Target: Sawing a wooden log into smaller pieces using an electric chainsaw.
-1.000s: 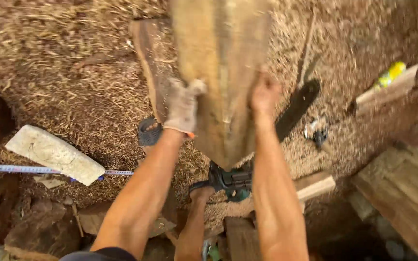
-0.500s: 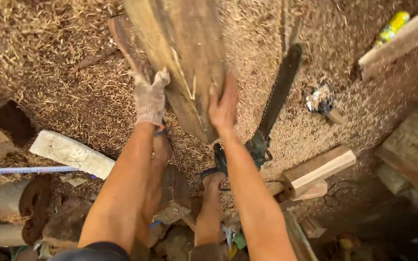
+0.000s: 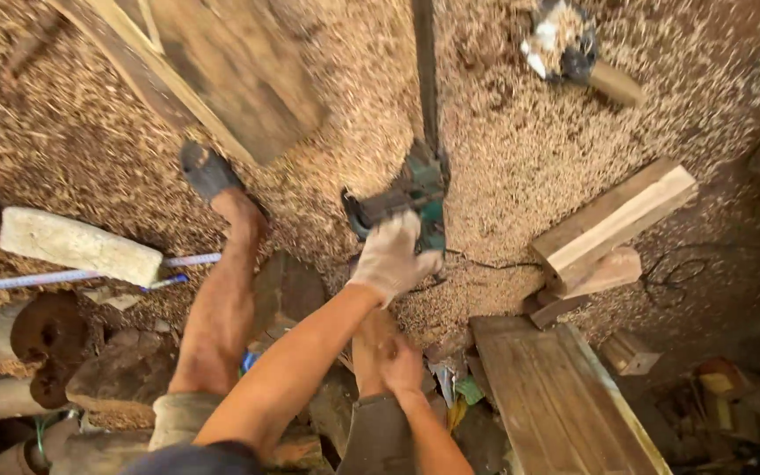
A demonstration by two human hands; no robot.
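The left hand [image 3: 393,259], in a pale work glove, sits at the centre of the frame, reaching down onto the rear grip of the chainsaw [image 3: 411,189]. The fingers curl toward the grip; whether they have closed on it cannot be told, since the glove covers the contact. The chainsaw lies on the sawdust floor [image 3: 503,132] directly above the left hand in the frame. Its long axis runs nearly vertical: green body at the centre, dark bar extending to the top edge. The right hand [image 3: 402,365] is lower centre, bare, resting against the lower leg [image 3: 371,343], holding nothing, and farther from the saw. A thick plank [image 3: 230,70] lies at upper left. A short wood block [image 3: 613,224] lies to the right, apart from the saw.
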